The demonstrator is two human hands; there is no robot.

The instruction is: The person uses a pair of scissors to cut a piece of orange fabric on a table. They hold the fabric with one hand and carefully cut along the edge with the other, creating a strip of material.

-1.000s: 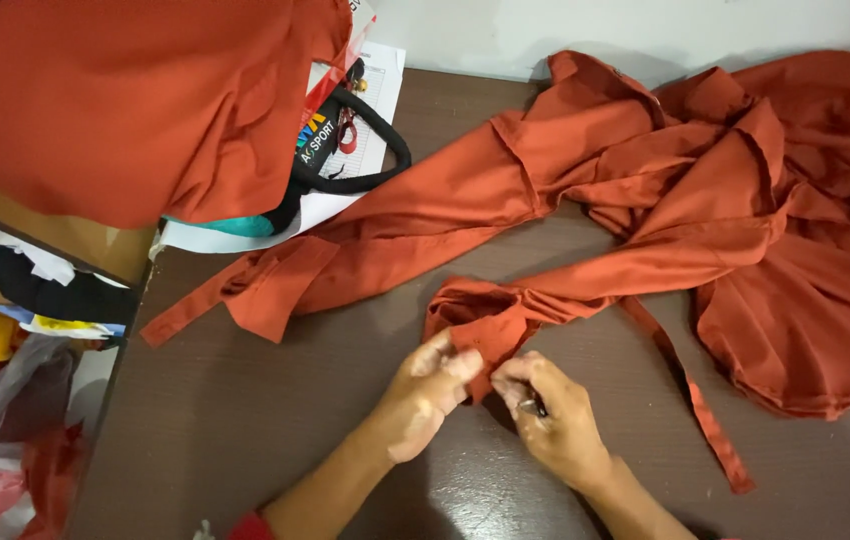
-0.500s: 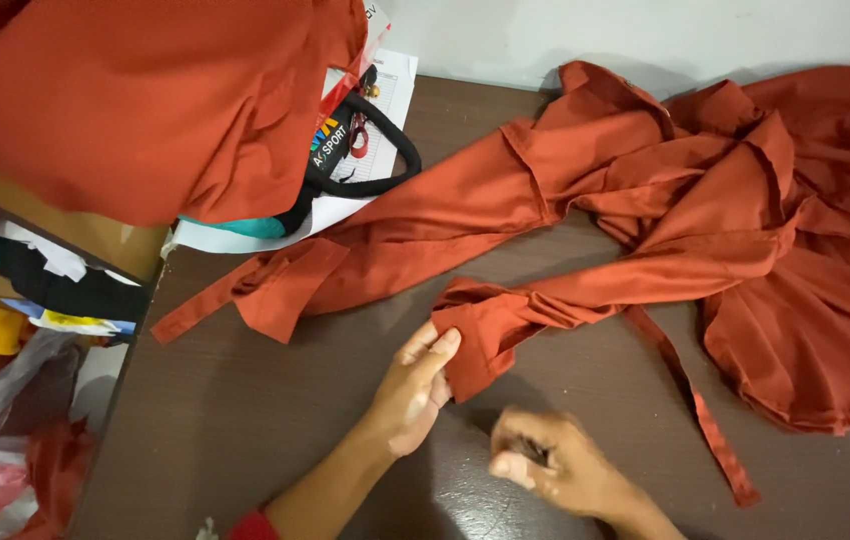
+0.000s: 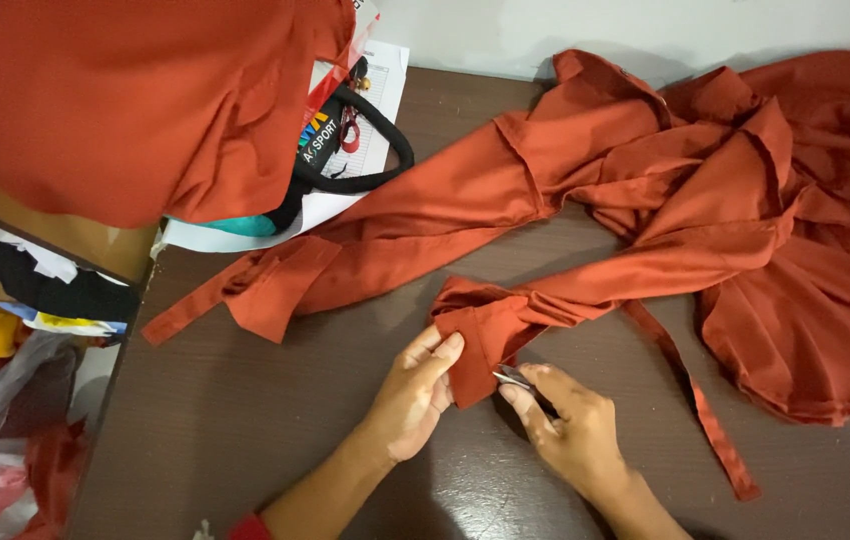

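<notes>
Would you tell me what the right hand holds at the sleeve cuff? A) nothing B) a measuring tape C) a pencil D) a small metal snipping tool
D: the right hand pinches a small metal snipping tool against the rust-orange cuff, which the left hand holds.

I count two hands of mine on one dark brown table (image 3: 245,440): my left hand (image 3: 415,400) and my right hand (image 3: 570,430). One small metal tool (image 3: 513,377) sits in my right fingers. I see one rust-orange garment (image 3: 665,210) spread out, one folded orange cloth pile (image 3: 125,100), one black strap (image 3: 365,150), and one white paper sheet (image 3: 375,80).
</notes>
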